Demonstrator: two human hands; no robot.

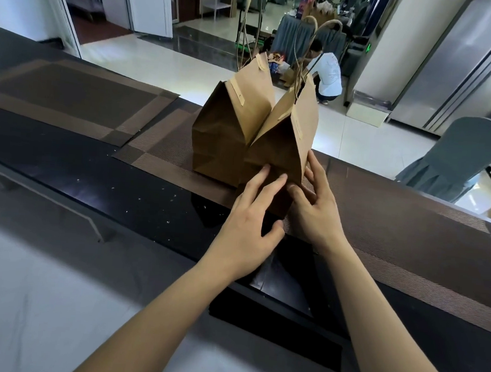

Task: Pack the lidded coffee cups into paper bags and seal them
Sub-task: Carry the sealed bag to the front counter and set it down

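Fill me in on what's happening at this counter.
A person is working with two brown paper bags standing on a woven mat on the dark counter. Both hands are on the near bag: the left hand against its front, the right hand at its lower right side. It leans against the far bag. Both tops look folded shut; no cups show.

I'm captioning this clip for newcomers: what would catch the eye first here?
Two brown paper bags stand side by side on a woven placemat on the dark counter, tops folded shut: the left bag and the right bag. The left hand and right hand hold the right bag's base.
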